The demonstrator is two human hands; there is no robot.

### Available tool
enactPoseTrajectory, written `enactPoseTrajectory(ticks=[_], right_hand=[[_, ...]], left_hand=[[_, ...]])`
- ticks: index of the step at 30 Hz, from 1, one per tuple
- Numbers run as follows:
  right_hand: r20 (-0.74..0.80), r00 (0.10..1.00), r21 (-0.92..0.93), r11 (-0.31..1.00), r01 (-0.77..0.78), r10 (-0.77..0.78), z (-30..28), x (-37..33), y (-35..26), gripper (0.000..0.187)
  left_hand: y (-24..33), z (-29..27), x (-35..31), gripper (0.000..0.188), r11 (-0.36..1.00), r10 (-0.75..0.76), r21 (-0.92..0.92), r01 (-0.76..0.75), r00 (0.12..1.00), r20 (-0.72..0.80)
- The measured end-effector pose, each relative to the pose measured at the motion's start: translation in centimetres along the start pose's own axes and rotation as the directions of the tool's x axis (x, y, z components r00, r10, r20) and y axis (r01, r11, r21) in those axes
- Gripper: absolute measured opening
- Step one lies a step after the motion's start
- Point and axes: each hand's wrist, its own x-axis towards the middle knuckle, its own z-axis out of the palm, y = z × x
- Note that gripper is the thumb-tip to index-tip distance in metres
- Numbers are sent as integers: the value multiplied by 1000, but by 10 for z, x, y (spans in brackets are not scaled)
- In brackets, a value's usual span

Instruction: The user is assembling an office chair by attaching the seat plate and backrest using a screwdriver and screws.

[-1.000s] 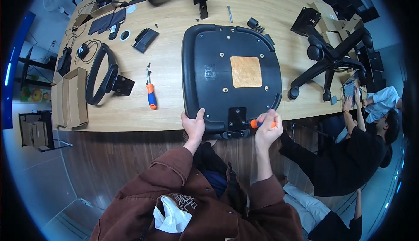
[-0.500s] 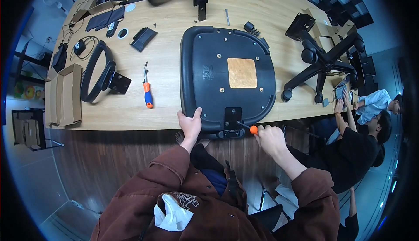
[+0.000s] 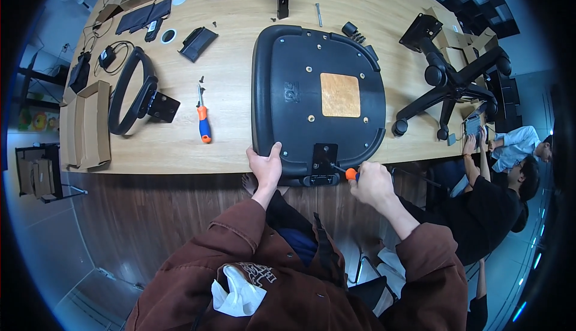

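A: What is the right hand (image 3: 373,182) doing?
B: It's wrapped around a screwdriver (image 3: 351,174), fingers curled over the handle. The shaft runs leftward from that fist to the black bracket (image 3: 326,157) on the near side of the seat panel (image 3: 307,96).
A: And the left hand (image 3: 264,166)?
B: Its thumb lies on the panel's near-left corner, parted from the forefinger at the side. The other fingers are hidden — I can't tell whether it pinches the edge or merely rests there.
A: Where is the panel itself?
B: Forward of both hands, flat on the wooden table (image 3: 231,115), its near edge poking slightly past the table's edge. A brown square (image 3: 340,95) faces up, ahead of the right hand.
A: Anything farther off?
B: Left of and beyond the left hand lies a second screwdriver (image 3: 203,121); past that, a black armrest loop (image 3: 161,108). Off to the right hand's right, and forward — a wheeled base (image 3: 451,84).
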Motion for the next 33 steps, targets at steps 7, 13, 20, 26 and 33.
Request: enactPoseTrajectory(ticks=[7, 13, 20, 26, 33], right_hand=[[47, 995, 87, 992, -92, 88, -13, 2, -1, 36], [-116, 991, -85, 995, 57, -67, -17, -20, 0, 39], [-391, 888, 24, 961, 275, -244, -10, -22, 21, 29], [-452, 854, 33, 951, 306, -259, 14, -16, 16, 24], [-456, 861, 22, 964, 265, -226, 16, -14, 16, 24]], left_hand=[[-6, 4, 3, 55, 999, 42, -19, -42, 999, -13], [-4, -2, 6, 57, 996, 19, 87, -20, 1000, 16], [8, -6, 3, 59, 993, 6, 115, -11, 999, 38], [3, -7, 6, 59, 986, 19, 165, -26, 999, 46], [2, -9, 7, 59, 987, 22, 155, -30, 998, 56]])
